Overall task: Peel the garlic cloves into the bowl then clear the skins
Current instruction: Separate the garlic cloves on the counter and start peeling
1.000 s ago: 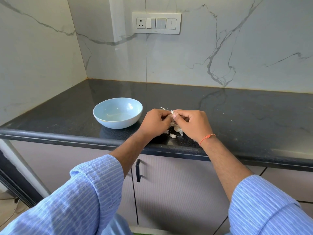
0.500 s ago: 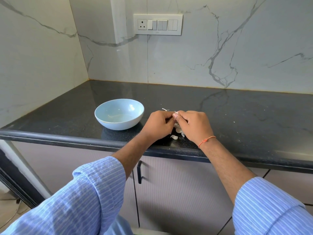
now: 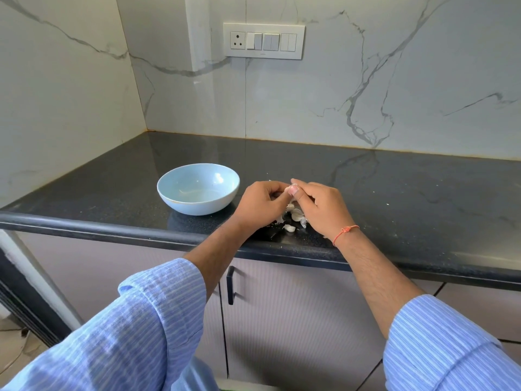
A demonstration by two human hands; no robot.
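A person in rolled-up blue striped sleeves stands at a glossy black speckled stone counter (image 3: 394, 193), both hands meeting above its front edge. The left hand (image 3: 260, 206) and the right hand (image 3: 321, 208) have their fingers curled inward, and together they pinch a small white garlic clove (image 3: 288, 189) between their fingertips, the right thumb pressed against it. A thin orange thread bracelet (image 3: 345, 232) circles the right wrist. Directly under the hands, near the counter's front edge, lies a little scatter of white garlic cloves and papery skins (image 3: 294, 218); which pieces are cloves and which are skins is hard to tell. Just beside the left hand, on its far side from the right hand, sits a round pale blue ceramic bowl (image 3: 180, 203), upright, a short way back from the front edge. On the white marble-veined wall behind the counter is a white switch and socket panel (image 3: 263, 40).
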